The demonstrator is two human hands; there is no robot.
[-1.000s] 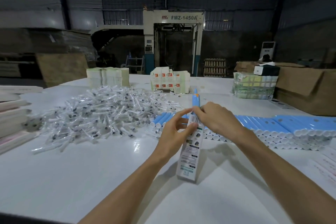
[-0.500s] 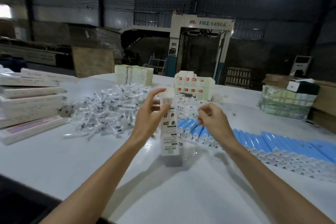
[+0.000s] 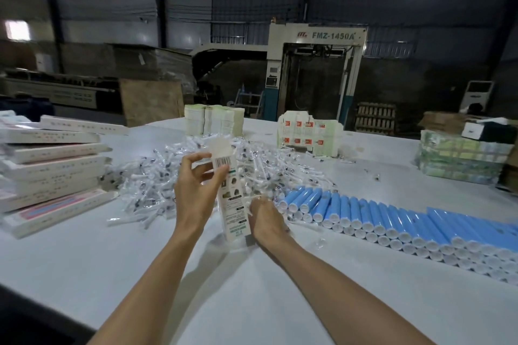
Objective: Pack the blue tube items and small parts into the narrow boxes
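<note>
A narrow white printed box (image 3: 233,204) stands upright on the white table (image 3: 252,302), its top flap open. My left hand (image 3: 196,190) grips the box near its upper end, thumb on the barcode side. My right hand (image 3: 266,218) is low beside the box, at the near edge of the pile of small clear-wrapped parts (image 3: 173,176). Its fingertips pinch one thin white part; the fingers are mostly hidden behind the hand. Blue tubes with white caps (image 3: 392,218) lie in rows to the right. No tube shows above the box's top.
Filled narrow boxes (image 3: 53,168) are stacked at the left. Stacks of flat carton blanks (image 3: 215,117) and red-marked ones (image 3: 308,131) stand at the back, with a strapped bundle (image 3: 459,157) at the right. A large machine (image 3: 316,70) stands beyond the table.
The blue tube that stuck out of the box top is no longer visible. My right hand left the box top and dropped to the small-parts pile. My view turned left.
</note>
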